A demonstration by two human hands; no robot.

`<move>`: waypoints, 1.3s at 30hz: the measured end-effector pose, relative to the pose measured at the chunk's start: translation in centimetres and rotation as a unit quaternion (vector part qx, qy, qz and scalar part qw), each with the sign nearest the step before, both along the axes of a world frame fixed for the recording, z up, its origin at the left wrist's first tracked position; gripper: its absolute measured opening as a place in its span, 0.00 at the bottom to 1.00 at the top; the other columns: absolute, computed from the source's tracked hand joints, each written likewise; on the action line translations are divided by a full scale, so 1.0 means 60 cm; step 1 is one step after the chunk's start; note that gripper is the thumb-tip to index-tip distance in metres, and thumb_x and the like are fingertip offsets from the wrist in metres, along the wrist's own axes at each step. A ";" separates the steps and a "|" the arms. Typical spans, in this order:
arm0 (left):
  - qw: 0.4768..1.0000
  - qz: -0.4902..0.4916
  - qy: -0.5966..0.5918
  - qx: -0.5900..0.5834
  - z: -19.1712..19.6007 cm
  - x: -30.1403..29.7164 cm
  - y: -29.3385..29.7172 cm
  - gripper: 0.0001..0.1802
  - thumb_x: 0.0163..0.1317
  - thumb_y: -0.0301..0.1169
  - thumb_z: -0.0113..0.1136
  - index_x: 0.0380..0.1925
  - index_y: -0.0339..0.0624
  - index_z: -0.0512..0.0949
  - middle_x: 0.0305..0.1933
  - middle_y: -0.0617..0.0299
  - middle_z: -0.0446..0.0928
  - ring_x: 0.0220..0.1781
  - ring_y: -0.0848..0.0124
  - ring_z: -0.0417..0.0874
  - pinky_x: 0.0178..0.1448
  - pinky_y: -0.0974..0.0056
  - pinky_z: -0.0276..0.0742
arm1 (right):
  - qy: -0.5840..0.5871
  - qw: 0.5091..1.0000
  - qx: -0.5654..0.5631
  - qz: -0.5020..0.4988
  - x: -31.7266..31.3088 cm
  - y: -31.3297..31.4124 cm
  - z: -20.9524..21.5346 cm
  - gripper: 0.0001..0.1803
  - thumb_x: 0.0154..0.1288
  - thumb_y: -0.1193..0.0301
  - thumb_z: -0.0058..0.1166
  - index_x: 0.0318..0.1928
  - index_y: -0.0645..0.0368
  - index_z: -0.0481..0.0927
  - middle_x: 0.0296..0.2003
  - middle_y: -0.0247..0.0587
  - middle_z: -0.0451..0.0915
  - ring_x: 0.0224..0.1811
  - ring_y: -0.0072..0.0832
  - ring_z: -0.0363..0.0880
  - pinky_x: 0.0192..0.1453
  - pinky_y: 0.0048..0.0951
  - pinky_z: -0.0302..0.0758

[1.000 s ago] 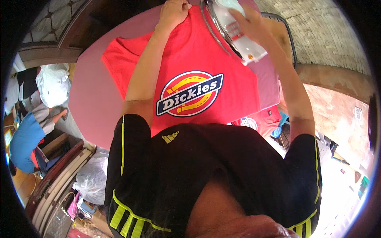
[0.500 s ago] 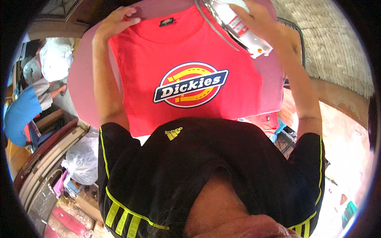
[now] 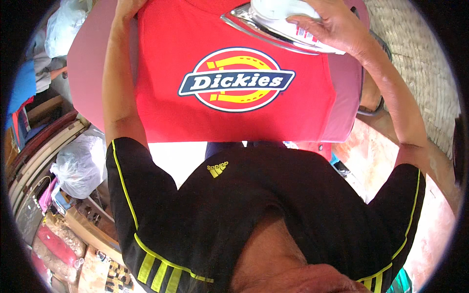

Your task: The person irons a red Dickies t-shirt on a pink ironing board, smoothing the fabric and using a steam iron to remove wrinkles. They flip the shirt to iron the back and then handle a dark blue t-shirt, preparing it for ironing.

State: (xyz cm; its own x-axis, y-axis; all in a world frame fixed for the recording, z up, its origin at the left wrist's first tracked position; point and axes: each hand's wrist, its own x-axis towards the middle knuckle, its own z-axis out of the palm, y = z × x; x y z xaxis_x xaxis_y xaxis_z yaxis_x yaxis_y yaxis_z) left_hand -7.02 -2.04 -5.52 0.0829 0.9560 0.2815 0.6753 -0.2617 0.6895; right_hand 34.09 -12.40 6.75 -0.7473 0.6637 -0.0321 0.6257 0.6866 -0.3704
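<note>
A red sleeveless shirt (image 3: 234, 127) with a large printed emblem on its chest lies spread on a padded pink ironing board (image 3: 88, 78). My right hand (image 3: 337, 24) is wrapped round the handle of a white and silver clothes iron (image 3: 264, 30). The iron rests over the upper right part of the shirt, above the emblem, and its pointed tip faces left. At the top edge of the picture my left hand (image 3: 129, 7) is by the shirt's upper left side. Its fingers are cut off from view.
Stuffed clear plastic bags (image 3: 80, 166) and stacked boards (image 3: 46, 136) stand at the left. Someone in blue (image 3: 22, 83) is at the far left. A woven surface (image 3: 415, 63) lies at the right, beyond the board. A red bottle (image 3: 56, 244) is at the lower left.
The iron has turned so that its tip faces left, and it is closer to the emblem. The view has shifted, and my left hand has slipped partly out of the top edge.
</note>
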 end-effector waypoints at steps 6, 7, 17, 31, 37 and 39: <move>0.997 -0.002 0.012 0.079 -0.001 0.014 -0.023 0.13 0.63 0.38 0.65 0.34 0.36 0.81 0.30 0.54 0.81 0.35 0.64 0.81 0.43 0.59 0.76 | 0.032 0.997 -0.026 -0.067 0.022 -0.004 -0.006 0.20 0.67 0.58 0.61 0.49 0.60 0.78 0.34 0.52 0.84 0.33 0.46 0.85 0.36 0.38 0.78; 0.997 0.008 0.021 0.078 0.004 0.017 -0.024 0.14 0.63 0.38 0.65 0.34 0.36 0.81 0.31 0.52 0.82 0.35 0.62 0.82 0.43 0.58 0.77 | 0.061 0.993 -0.019 -0.095 0.032 -0.004 -0.009 0.19 0.68 0.58 0.60 0.48 0.60 0.78 0.34 0.51 0.84 0.32 0.45 0.85 0.36 0.38 0.78; 0.997 0.032 -0.032 0.066 0.006 0.020 -0.024 0.14 0.63 0.38 0.63 0.36 0.37 0.83 0.34 0.48 0.83 0.38 0.56 0.85 0.45 0.57 0.78 | 0.090 0.985 -0.012 -0.147 -0.040 0.063 -0.016 0.18 0.69 0.57 0.59 0.46 0.61 0.80 0.34 0.51 0.84 0.32 0.40 0.85 0.37 0.36 0.79; 0.996 0.026 -0.011 0.089 -0.002 0.020 -0.025 0.11 0.64 0.35 0.63 0.35 0.36 0.83 0.33 0.48 0.83 0.36 0.58 0.84 0.43 0.58 0.77 | 0.092 0.982 -0.113 -0.121 -0.082 0.098 -0.022 0.17 0.73 0.59 0.56 0.52 0.58 0.77 0.35 0.41 0.85 0.34 0.22 0.84 0.36 0.26 0.80; 0.998 0.035 -0.033 0.046 0.007 0.029 -0.029 0.11 0.64 0.35 0.63 0.36 0.36 0.83 0.33 0.49 0.83 0.35 0.62 0.84 0.43 0.59 0.77 | 0.048 0.997 -0.017 -0.059 -0.109 0.102 0.012 0.20 0.67 0.61 0.56 0.51 0.66 0.77 0.36 0.59 0.83 0.37 0.49 0.84 0.42 0.42 0.79; 0.998 0.039 -0.034 0.039 0.009 0.026 -0.032 0.12 0.64 0.35 0.63 0.36 0.36 0.83 0.33 0.48 0.83 0.36 0.61 0.84 0.43 0.59 0.77 | 0.042 0.998 -0.020 -0.049 -0.100 0.097 0.013 0.20 0.67 0.60 0.57 0.49 0.65 0.77 0.36 0.60 0.83 0.38 0.51 0.84 0.42 0.43 0.79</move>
State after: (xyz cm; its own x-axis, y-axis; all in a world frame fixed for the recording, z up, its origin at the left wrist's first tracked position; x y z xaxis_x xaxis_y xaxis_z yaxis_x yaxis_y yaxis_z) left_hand -5.46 -3.94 -4.99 -0.0137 0.9339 0.3572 0.6479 -0.2638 0.7146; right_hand 28.08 -6.57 7.53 -0.6799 0.7333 -0.0006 0.6549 0.6068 -0.4505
